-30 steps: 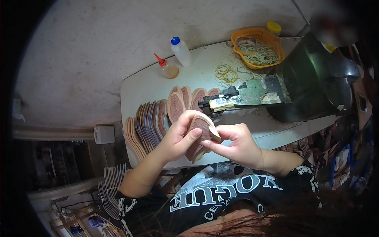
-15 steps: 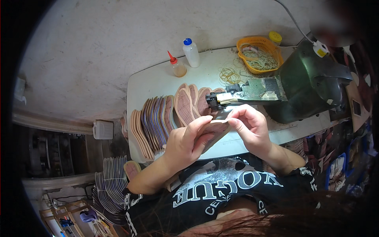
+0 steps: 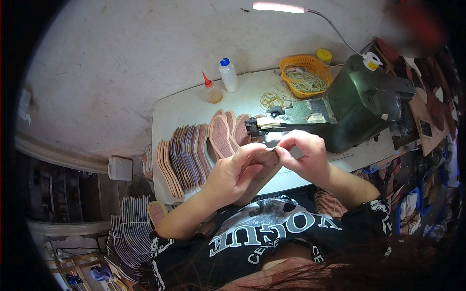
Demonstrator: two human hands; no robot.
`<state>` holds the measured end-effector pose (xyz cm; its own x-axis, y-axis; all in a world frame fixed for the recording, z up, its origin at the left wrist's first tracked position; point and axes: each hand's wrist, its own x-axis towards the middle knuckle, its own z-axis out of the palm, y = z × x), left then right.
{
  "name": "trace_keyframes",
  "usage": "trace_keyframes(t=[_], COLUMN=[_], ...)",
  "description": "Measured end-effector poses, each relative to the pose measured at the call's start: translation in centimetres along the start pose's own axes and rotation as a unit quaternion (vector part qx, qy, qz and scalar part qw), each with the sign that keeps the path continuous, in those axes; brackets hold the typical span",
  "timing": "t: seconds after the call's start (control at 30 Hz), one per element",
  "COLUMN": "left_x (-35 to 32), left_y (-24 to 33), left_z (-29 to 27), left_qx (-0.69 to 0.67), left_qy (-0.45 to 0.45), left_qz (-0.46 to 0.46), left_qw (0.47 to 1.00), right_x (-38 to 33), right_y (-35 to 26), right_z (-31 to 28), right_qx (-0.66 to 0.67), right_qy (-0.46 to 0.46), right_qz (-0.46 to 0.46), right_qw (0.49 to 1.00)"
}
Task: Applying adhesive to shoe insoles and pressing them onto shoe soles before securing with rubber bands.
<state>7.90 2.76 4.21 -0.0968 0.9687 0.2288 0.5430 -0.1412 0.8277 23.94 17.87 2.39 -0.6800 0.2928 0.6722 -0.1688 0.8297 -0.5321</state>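
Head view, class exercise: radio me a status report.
Left hand holding curved brown tan-edged insole; right hand pinching its rim. Dark green metal machine beyond hands; nothing visibly blocking.

Black shirt (image 3: 279,230), white-patterned sleeves (image 3: 381,213).

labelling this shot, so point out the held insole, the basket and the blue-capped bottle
Held insole (image 3: 262,182), head view: its face, below the fingers
Basket (image 3: 303,61), head view: its far wall
Blue-capped bottle (image 3: 228,79), head view: middle of its pale body
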Motion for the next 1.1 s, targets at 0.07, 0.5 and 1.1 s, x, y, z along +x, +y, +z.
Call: trace_keyframes(t=[0.07,0.5,1.1], left_x=[0.5,13.7,16.0], left_y=[-0.6,-10.2,-12.1], left_z=[-0.2,-4.4,-4.2], left_qx=[-0.042,-0.027,-0.099], left_qy=[-0.026,-0.256,-0.316], left_qz=[-0.028,-0.226,-0.285], left_qw=[0.998,0.940,0.900], right_x=[-1.1,-0.3,0.2], right_y=[0.0,2.4,4.4], right_z=[1.0,9.9,8.1], right_qx=[0.366,0.549,0.577], right_qy=[0.020,0.109,0.082], right_qz=[0.292,0.452,0.517], right_qw=[0.883,0.694,0.627])
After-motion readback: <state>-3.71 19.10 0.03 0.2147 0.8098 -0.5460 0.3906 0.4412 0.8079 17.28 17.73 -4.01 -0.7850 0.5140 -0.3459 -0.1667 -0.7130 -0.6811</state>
